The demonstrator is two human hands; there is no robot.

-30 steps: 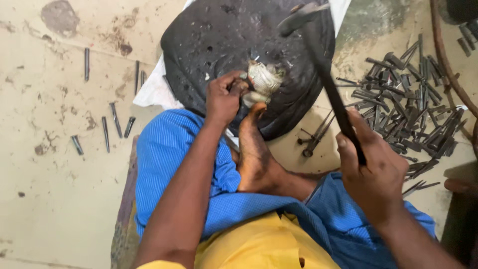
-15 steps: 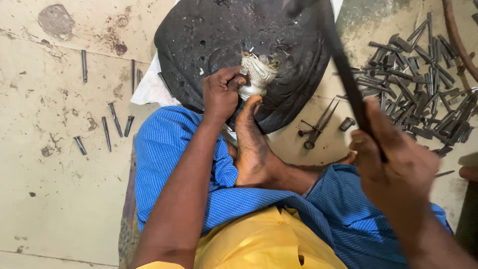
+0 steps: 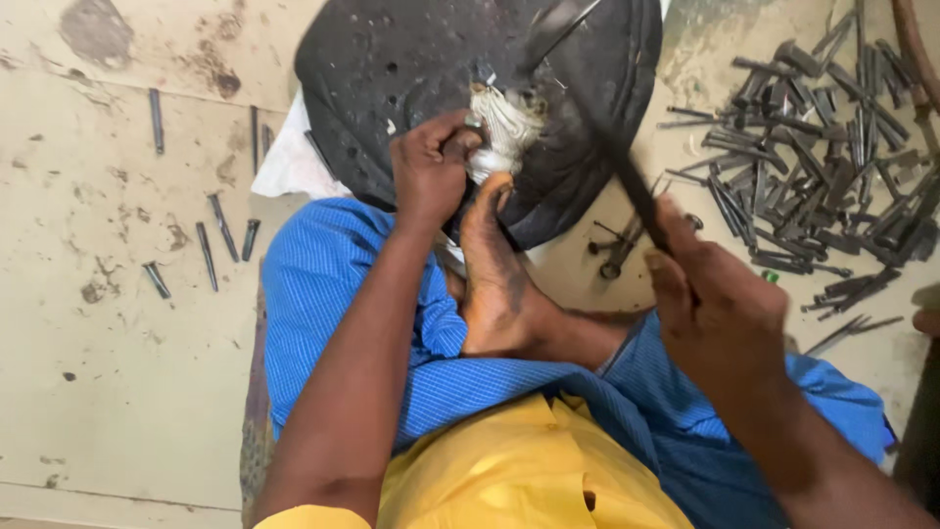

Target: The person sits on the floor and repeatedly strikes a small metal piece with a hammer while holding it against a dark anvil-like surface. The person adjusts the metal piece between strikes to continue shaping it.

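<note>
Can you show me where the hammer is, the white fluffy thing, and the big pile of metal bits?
hammer (image 3: 627, 186), head view, on its dark handle.
white fluffy thing (image 3: 501, 129), head view, on its middle.
pile of metal bits (image 3: 822, 186), head view, on the heap's centre.

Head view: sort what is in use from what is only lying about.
In use: left hand on white wad; right hand gripping hammer; black block; foot braced there.
Lying about: heap of metal rods; loose rods on floor.

Bare forearms, yellow short-sleeved shirt (image 3: 529, 470), blue checked trousers (image 3: 333, 294) (finely gridded), bare foot (image 3: 494, 284)
</note>
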